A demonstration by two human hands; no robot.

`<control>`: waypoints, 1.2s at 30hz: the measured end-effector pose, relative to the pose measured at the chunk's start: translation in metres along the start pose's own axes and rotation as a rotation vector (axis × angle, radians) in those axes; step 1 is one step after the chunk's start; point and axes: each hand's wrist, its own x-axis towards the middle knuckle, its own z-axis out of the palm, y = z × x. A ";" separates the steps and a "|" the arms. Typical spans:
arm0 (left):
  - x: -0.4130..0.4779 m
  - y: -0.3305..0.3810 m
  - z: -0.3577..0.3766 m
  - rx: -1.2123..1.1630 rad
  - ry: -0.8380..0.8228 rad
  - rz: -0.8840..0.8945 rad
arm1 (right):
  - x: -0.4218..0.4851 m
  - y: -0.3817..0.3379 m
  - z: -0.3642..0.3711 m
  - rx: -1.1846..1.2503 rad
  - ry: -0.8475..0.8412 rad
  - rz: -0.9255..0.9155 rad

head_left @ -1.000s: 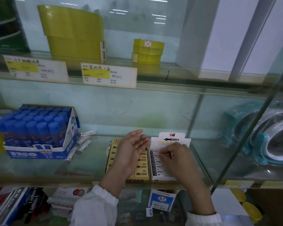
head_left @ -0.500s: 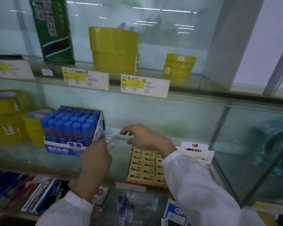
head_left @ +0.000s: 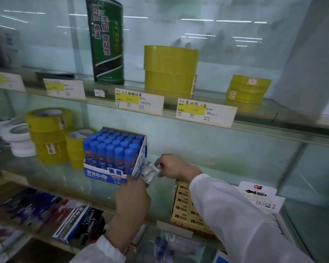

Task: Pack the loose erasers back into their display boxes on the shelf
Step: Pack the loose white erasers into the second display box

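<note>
Several loose white erasers lie on the glass shelf beside the blue glue-stick box. My right hand reaches across from the right and pinches one of them at its far end. My left hand is at the near side of the same small pile, fingers curled against the erasers; its grip is hidden by the back of the hand. A yellow display box of 2B erasers sits to the right, partly under my right sleeve. The white ERASER display box stands further right.
Yellow tape rolls and white tape rolls stand left of the glue box. The upper shelf carries a green tube, more yellow tape and price labels. Pens and packets fill the lower shelf.
Both hands left the eraser boxes and moved left to the loose erasers by the glue box. My right hand now pinches one. The view swung left and upward.
</note>
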 end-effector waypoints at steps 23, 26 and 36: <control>0.053 0.024 0.018 -0.246 -0.075 0.242 | -0.071 0.028 -0.045 2.173 0.072 0.408; 0.053 0.021 0.021 -0.371 -0.090 0.209 | -0.076 0.031 -0.043 1.697 0.026 0.402; 0.043 0.018 0.000 -2.437 -0.733 -0.756 | -0.059 0.009 -0.013 0.130 -0.025 0.322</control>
